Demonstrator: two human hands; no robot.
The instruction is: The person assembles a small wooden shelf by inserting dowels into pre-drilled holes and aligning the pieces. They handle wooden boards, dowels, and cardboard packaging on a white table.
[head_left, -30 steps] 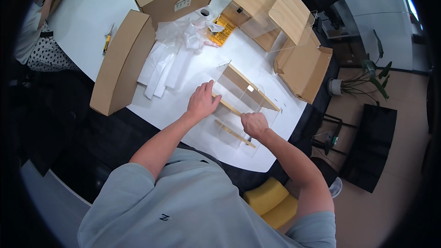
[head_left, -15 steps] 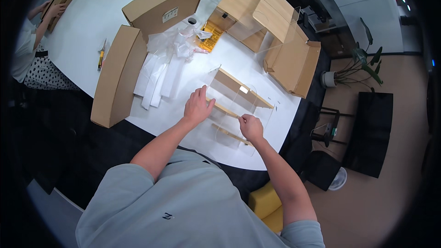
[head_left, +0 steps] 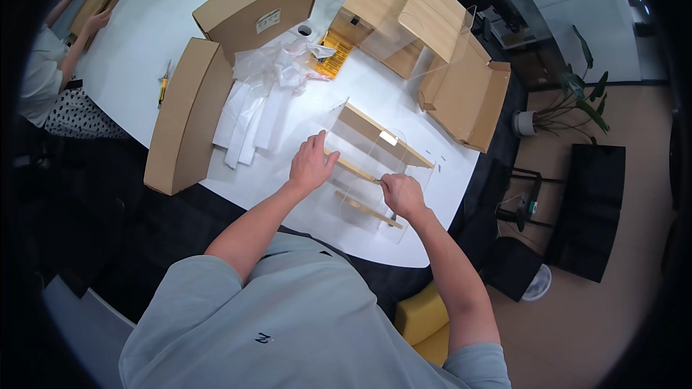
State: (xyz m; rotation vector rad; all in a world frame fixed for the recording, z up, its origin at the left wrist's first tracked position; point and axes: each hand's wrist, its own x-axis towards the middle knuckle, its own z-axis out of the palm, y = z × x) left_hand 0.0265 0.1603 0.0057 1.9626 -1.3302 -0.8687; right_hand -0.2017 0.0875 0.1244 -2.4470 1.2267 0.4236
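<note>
In front of me stands a unit of pale wooden boards joined by clear panels. Against the left end of its middle board [head_left: 353,167] rests my left hand [head_left: 310,166], fingers stretched out and thumb apart. My right hand [head_left: 404,194] is closed in a pinch at that board's right end; what lies between its fingertips is too small to make out. Farther from me runs the far board [head_left: 386,133], with a small white patch on it. The near board [head_left: 367,209] lies closer to my body.
Cardboard boxes [head_left: 184,115] and crumpled plastic wrap [head_left: 270,72] cover the left of the white table [head_left: 288,205]. A yellow cutter [head_left: 163,90] lies beyond. A larger wood-and-clear unit [head_left: 404,21] and an open carton [head_left: 465,97] stand far right. Another person [head_left: 47,79] handles boards at far left.
The view has shifted slightly. My right hand has turned a little at the board's end, while my left hand stays in place. The other person's hands have moved along the boards.
</note>
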